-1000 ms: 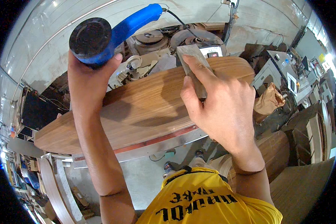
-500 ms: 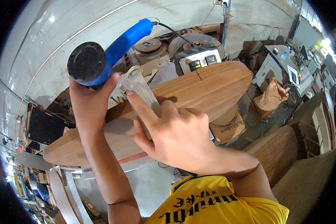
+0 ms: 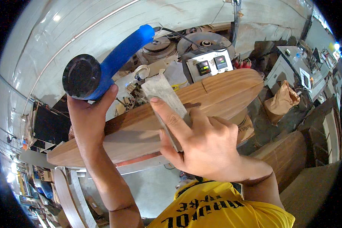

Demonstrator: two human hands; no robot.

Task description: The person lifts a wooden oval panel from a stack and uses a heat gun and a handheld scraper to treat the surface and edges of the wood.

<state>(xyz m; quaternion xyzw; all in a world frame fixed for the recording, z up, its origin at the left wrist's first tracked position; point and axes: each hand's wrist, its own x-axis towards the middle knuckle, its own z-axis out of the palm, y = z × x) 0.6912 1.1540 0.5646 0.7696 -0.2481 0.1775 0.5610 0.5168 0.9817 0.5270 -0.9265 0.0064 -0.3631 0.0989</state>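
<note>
My left hand is wrapped round a blue corded power tool, above the left part of a long wooden board. The tool has a round black end and a curved handle; its exact kind I cannot tell. My right hand grips a flat, grey, worn bar, with the index finger stretched along its top. The bar lies slantwise over the board's middle, its far end past the board's far edge. I cannot tell whether its underside touches the board. The board is brown, with rounded, tapering ends.
Behind the board stands a white control box with two lit displays. A roll of tape lies near it. At right are a brown paper bag and a cluttered desk. Another wooden board rests at lower right.
My right hand and the grey bar have moved right along the board. My left hand still holds the blue tool, which sits slightly lower and further left in view.
</note>
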